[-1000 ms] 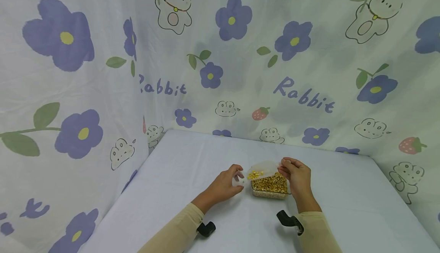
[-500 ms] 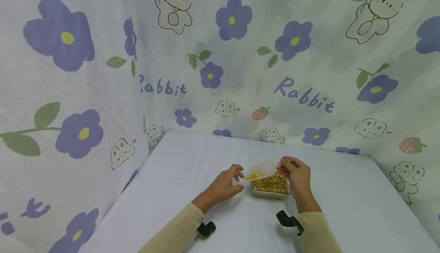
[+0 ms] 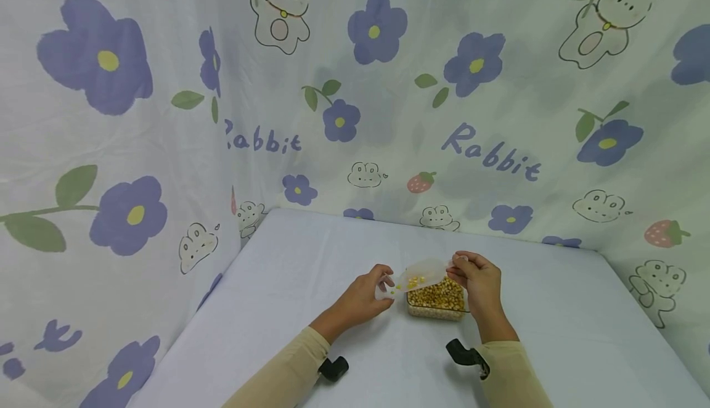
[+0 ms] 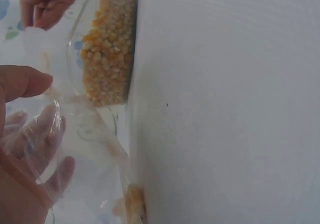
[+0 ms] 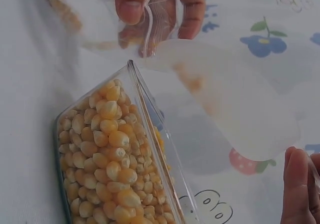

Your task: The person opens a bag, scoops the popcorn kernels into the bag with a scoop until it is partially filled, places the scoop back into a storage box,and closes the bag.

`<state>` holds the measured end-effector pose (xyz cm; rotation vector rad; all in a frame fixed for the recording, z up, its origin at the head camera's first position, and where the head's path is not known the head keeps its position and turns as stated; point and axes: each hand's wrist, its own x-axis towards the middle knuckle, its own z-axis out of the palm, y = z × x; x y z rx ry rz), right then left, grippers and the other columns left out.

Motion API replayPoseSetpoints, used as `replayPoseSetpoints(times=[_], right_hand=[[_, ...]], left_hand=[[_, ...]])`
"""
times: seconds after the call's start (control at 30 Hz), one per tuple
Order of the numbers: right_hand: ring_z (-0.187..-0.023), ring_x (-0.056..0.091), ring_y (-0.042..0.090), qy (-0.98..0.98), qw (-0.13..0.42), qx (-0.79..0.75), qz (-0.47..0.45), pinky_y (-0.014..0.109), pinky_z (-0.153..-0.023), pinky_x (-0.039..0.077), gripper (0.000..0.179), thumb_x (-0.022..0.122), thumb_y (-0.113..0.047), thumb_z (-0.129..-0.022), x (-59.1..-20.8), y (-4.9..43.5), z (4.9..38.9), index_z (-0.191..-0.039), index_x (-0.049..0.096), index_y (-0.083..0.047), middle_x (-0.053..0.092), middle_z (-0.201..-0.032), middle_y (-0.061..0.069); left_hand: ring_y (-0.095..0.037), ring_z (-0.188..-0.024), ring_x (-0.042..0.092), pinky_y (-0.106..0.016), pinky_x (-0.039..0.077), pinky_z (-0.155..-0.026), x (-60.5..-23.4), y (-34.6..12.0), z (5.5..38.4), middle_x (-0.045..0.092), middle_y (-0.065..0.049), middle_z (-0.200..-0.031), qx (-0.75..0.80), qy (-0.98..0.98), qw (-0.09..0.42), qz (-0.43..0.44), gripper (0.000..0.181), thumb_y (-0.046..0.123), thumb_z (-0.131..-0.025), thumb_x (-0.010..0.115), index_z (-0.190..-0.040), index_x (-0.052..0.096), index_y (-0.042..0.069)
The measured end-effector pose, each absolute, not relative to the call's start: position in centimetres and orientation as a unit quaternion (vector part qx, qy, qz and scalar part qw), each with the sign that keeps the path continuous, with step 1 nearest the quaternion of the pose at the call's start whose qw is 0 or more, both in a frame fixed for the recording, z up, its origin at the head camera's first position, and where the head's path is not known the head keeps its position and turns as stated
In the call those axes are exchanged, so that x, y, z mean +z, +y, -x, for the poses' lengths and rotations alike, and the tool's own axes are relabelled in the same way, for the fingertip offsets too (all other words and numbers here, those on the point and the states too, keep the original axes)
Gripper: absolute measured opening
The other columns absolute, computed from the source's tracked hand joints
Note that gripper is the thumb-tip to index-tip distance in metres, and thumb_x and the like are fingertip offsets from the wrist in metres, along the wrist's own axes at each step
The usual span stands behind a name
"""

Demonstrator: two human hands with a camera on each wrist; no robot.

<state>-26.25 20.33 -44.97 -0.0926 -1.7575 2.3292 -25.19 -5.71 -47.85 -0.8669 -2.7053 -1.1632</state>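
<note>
My left hand (image 3: 363, 294) holds a clear zip bag (image 4: 95, 149) near its mouth, its fingers showing through the plastic. Some corn kernels (image 4: 135, 204) lie at the bag's lower end. Between my right hand's (image 3: 479, 285) thumb and fingers is the handle of a translucent white scoop (image 5: 235, 104). The scoop tilts down to the left, its front edge at the bag's mouth, with a few yellow kernels in it. Below the scoop stands a glass container (image 3: 435, 312) full of corn kernels (image 5: 110, 169).
A white cloth covers the table (image 3: 310, 248). Behind it hangs a curtain (image 3: 399, 118) printed with flowers and rabbits. Black wrist mounts (image 3: 466, 355) stick out from both sleeves.
Fewer kernels lie in the scoop now; some have slid left off its front edge into the bag. Both hands have stayed almost in place.
</note>
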Motion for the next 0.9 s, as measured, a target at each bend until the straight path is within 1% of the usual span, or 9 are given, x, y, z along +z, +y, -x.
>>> replayPoseSetpoints(times=[0.2,0.4,0.43,0.63,0.67,0.8,0.9], right_hand=[[-0.069,0.069,0.016,-0.615,0.119,0.779,0.022,0.031,-0.068,0.056,0.019,0.067,-0.006,-0.093,-44.7,20.1,26.1,-0.107,0.061,0.005,0.069,-0.079,0.007],[-0.068,0.068,0.017,-0.634,0.131,0.762,0.008,0.033,-0.066,0.056,0.021,0.067,-0.005,-0.092,-44.5,19.7,26.1,-0.108,0.061,0.008,0.068,-0.078,0.008],[-0.068,0.068,0.017,-0.634,0.131,0.762,0.009,0.033,-0.066,0.056,0.021,0.067,-0.004,-0.092,-44.5,19.7,26.2,-0.108,0.061,0.008,0.068,-0.078,0.008],[-0.067,0.068,0.017,-0.634,0.137,0.761,0.010,0.032,-0.065,0.056,0.019,0.066,-0.003,-0.093,-44.3,19.7,26.3,-0.108,0.061,0.008,0.068,-0.077,0.008],[-0.067,0.068,0.017,-0.633,0.139,0.761,0.010,0.032,-0.065,0.056,0.020,0.066,-0.003,-0.093,-44.2,19.8,26.3,-0.108,0.061,0.008,0.068,-0.077,0.008],[-0.067,0.068,0.017,-0.623,0.144,0.769,0.020,0.031,-0.065,0.056,0.022,0.067,-0.006,-0.092,-44.2,20.6,26.3,-0.110,0.062,0.007,0.068,-0.078,0.008],[-0.067,0.067,0.016,-0.616,0.158,0.771,0.039,0.030,-0.064,0.056,0.023,0.067,-0.007,-0.092,-44.6,21.7,26.5,-0.111,0.063,0.006,0.067,-0.079,0.007]], left_hand=[[-0.015,-0.094,0.060,-0.029,0.048,-0.079,-47.8,-5.7,25.1,0.066,0.002,-0.109,-0.381,-0.880,0.032,0.284,0.050,0.013,-0.086,0.073,-0.128,0.045,0.006],[-0.014,-0.094,0.059,-0.028,0.047,-0.079,-47.8,-5.7,25.1,0.065,0.004,-0.109,-0.381,-0.881,0.029,0.279,0.047,0.013,-0.087,0.072,-0.126,0.045,0.014],[-0.014,-0.094,0.060,-0.028,0.047,-0.079,-47.8,-5.7,25.1,0.065,0.003,-0.109,-0.382,-0.880,0.029,0.280,0.047,0.013,-0.087,0.072,-0.126,0.045,0.014],[-0.017,-0.095,0.060,-0.029,0.048,-0.079,-47.9,-5.8,25.2,0.066,-0.006,-0.112,-0.386,-0.878,0.031,0.283,0.049,0.012,-0.087,0.072,-0.127,0.045,0.008],[-0.017,-0.095,0.060,-0.029,0.048,-0.079,-47.9,-5.8,25.2,0.066,-0.006,-0.112,-0.386,-0.878,0.031,0.282,0.050,0.012,-0.087,0.072,-0.128,0.045,0.007],[-0.017,-0.095,0.060,-0.030,0.048,-0.080,-47.8,-5.8,25.2,0.066,-0.005,-0.111,-0.387,-0.879,0.029,0.278,0.050,0.011,-0.087,0.073,-0.128,0.045,0.008],[-0.016,-0.095,0.060,-0.029,0.048,-0.080,-47.8,-5.7,25.2,0.066,-0.005,-0.111,-0.386,-0.881,0.024,0.274,0.049,0.011,-0.086,0.073,-0.127,0.045,0.011]])
